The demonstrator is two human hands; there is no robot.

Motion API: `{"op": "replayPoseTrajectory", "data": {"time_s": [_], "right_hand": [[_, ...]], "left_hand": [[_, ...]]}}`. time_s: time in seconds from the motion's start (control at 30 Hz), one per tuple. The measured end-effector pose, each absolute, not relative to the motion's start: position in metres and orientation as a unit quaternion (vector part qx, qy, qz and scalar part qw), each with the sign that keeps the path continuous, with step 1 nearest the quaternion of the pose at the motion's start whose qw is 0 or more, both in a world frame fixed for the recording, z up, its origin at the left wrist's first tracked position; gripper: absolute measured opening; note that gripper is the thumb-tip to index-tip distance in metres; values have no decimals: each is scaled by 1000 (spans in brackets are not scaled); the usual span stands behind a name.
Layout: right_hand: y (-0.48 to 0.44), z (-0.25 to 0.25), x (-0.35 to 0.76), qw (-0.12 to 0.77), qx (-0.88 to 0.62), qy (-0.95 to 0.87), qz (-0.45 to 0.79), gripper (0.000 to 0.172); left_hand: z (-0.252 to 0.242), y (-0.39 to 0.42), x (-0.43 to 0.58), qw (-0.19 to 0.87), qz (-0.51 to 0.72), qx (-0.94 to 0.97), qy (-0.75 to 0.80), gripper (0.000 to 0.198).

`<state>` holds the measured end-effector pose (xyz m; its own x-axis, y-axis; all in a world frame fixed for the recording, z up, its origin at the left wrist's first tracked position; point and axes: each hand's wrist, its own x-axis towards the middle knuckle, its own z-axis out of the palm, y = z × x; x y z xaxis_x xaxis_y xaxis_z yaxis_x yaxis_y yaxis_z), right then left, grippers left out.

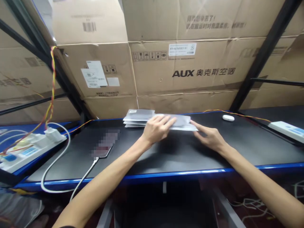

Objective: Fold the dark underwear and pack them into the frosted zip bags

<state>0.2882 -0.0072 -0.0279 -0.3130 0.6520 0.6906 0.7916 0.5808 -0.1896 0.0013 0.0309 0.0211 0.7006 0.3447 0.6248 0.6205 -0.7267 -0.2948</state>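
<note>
A flat grey pouch point(184, 123) lies on the black table top point(171, 152), partly over a small stack of similar grey pouches point(137, 116) at the back. My left hand point(157, 128) rests on the pouch with fingers stretched flat across it. My right hand point(209, 136) touches the pouch's right corner, its fingers extended and slightly apart. Neither hand grips anything.
A phone point(104, 145) on a white cable lies left of my hands. White power strips point(30, 147) sit at the far left, another point(287, 129) at the right. A small white earbud case point(228, 117) rests at the back. Cardboard boxes point(190, 72) wall the rear.
</note>
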Motion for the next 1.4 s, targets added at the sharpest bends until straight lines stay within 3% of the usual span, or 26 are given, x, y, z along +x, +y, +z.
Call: {"op": "replayPoseTrajectory", "data": {"time_s": [0.23,0.37,0.7,0.83,0.93,1.03,1.2,1.4], "right_hand": [[-4,-39,282,291,-437,-848,-75,39],[-3,-40,281,270,-439,-854,-68,38],[0,-41,276,229,-435,-871,-28,38],[8,-38,263,198,-425,-883,22,43],[17,-34,248,173,-427,-886,59,51],[27,-29,231,132,-436,-884,104,62],[40,-23,208,72,-451,-877,152,80],[44,-25,204,79,-450,-877,145,82]], "left_hand": [[34,90,-67,260,-290,-811,-437,46],[19,112,-99,199,-272,-774,-536,42],[13,112,-100,152,-209,-800,-542,60],[19,100,-92,150,-240,-804,-524,58],[16,81,-78,145,-295,-842,-429,45],[4,60,-65,101,-252,-907,-321,37],[-22,43,-60,0,-114,-921,-373,61],[-29,45,-65,-65,-60,-902,-423,70]]}}
